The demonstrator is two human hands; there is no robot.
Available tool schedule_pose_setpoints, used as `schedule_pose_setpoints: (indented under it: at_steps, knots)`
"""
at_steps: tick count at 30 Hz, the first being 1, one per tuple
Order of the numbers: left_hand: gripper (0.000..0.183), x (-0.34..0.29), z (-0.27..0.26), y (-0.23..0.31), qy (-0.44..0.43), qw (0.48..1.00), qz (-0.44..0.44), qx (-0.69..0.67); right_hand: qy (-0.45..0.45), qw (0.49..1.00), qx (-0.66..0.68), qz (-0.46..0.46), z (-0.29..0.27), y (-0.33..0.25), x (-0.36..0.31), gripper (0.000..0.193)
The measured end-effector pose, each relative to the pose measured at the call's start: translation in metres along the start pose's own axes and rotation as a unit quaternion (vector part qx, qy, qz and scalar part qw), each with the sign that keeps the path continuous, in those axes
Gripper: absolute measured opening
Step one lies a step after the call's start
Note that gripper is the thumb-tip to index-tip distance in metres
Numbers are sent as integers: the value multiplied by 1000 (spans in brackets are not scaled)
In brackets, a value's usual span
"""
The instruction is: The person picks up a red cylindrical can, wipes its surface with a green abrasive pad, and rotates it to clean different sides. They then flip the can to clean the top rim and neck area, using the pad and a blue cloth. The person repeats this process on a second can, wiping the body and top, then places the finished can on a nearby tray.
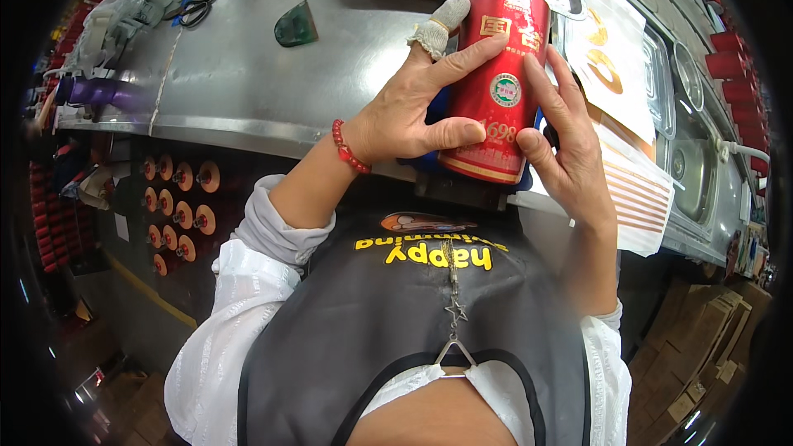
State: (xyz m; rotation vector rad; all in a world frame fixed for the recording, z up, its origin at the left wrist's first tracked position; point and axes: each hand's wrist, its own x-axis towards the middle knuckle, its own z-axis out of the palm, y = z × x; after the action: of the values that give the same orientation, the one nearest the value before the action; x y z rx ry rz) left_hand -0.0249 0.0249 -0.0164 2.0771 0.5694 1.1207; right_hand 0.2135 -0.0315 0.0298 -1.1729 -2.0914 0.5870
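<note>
A red bottle [489,62] with gold lettering and a round green-and-white emblem lies lengthwise in front of me, its neck pointing away. Something blue [436,107] shows beneath it, mostly hidden. From the left, my left hand [405,99] holds the bottle, index finger and thumb pressed on its front. One finger of that hand wears a white fingertip cover [440,26], and a red bead bracelet circles the wrist. My right hand [570,140] grips the opposite side, with its thumb near the bottle's lower end and its fingers along the edge.
On the metal table [248,58] lie a dark green flat piece [296,25] and black-handled scissors [198,5]. Printed sheets with gold shapes [615,66] are at the right, beside a clear tray [658,87] and a metal basin [692,173]. A purple bottle [91,91] is far left.
</note>
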Motion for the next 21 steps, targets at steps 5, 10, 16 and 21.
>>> schedule_pose_setpoints:
  at_steps: [5, 10, 16, 21]
  knots:
    - [85, -1, 0, 0, -10, 1000, -7, -17, -3, 1000, 10, 9, -1, 0, -2, 65]
    - [87, -1, 0, 0, -18, 1000, -9, -18, -7, 999, 44, 13, 1, 4, -4, 67]
    - [89, -2, 0, -2, -25, 1000, -1, -19, -14, 997, 62, 33, 0, 3, -5, 70]
    - [90, -2, -2, -3, -35, 999, -2, -4, -18, 998, 54, 32, 1, 4, -5, 79]
